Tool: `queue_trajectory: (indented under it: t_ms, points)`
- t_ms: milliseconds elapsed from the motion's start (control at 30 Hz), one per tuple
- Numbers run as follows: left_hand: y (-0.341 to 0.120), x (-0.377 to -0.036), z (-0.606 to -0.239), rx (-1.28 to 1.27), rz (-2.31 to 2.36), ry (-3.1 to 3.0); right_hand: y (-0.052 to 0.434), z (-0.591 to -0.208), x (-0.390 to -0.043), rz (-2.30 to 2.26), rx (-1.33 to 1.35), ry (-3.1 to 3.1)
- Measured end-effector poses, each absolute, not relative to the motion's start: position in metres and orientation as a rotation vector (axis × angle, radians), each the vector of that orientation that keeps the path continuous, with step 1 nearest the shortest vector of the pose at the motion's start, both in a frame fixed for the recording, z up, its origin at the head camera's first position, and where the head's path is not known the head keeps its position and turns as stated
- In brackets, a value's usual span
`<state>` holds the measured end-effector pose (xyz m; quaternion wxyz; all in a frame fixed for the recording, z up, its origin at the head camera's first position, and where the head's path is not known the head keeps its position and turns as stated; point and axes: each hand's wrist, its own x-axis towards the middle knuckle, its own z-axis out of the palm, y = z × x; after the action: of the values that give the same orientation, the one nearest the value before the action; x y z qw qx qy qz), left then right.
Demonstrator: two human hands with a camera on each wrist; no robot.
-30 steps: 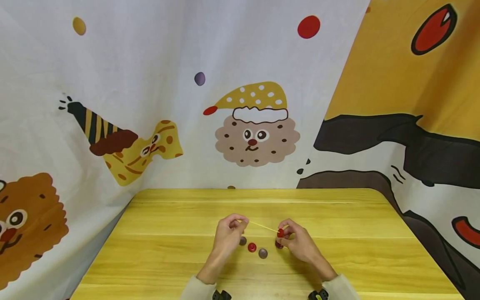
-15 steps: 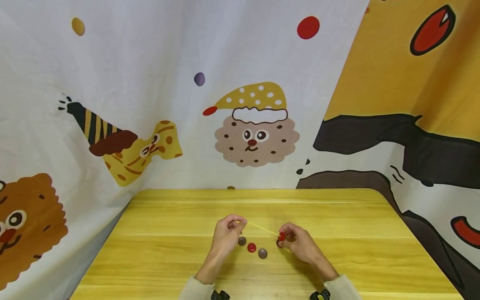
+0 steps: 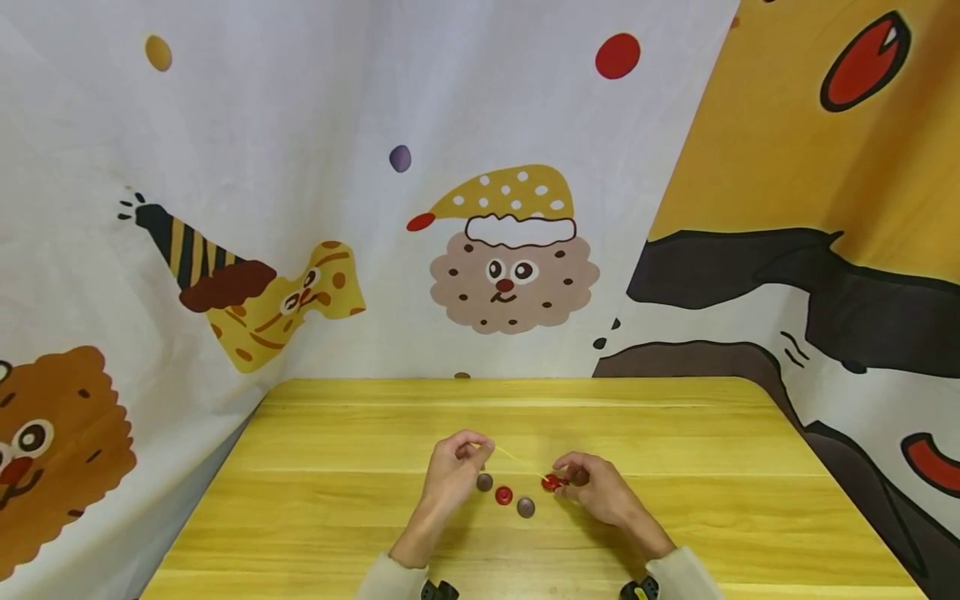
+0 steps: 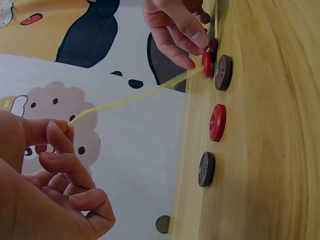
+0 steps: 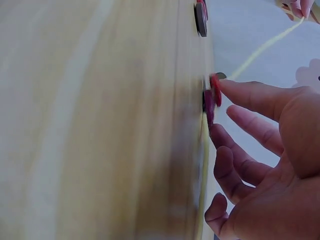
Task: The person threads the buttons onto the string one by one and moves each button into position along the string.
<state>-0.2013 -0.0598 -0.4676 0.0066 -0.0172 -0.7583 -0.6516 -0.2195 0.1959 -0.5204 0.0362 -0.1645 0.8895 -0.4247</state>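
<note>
On the yellow desk [image 3: 675, 433], the left hand [image 3: 450, 471] pinched the yellow thread [image 4: 135, 95], stretched rightward toward the right hand [image 3: 600, 492], whose fingers [image 5: 250, 97] gripped a red button [image 3: 551, 482].

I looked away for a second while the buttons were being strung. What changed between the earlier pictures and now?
The right hand moved the red button on the yellow thread down and a little left, close to the table by a dark red button. The left hand kept its grip on the thread's other end. The three loose buttons stayed put.
</note>
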Motion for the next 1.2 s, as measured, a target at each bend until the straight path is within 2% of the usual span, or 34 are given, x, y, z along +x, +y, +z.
queue_trajectory:
  t_ms: [400,867,1200]
  points:
    - [-0.056,-0.2,-0.471,-0.079,-2.002,-2.432,0.194,-0.511,-0.22,-1.264,-0.456,2.745]
    - [-0.054,-0.199,-0.471,-0.094,-2.034,-2.423,0.178,-0.489,-0.219,-1.356,-0.652,2.713]
    - [-0.05,-0.198,-0.474,-0.095,-2.051,-2.439,0.159,-0.477,-0.212,-1.543,-0.588,2.606]
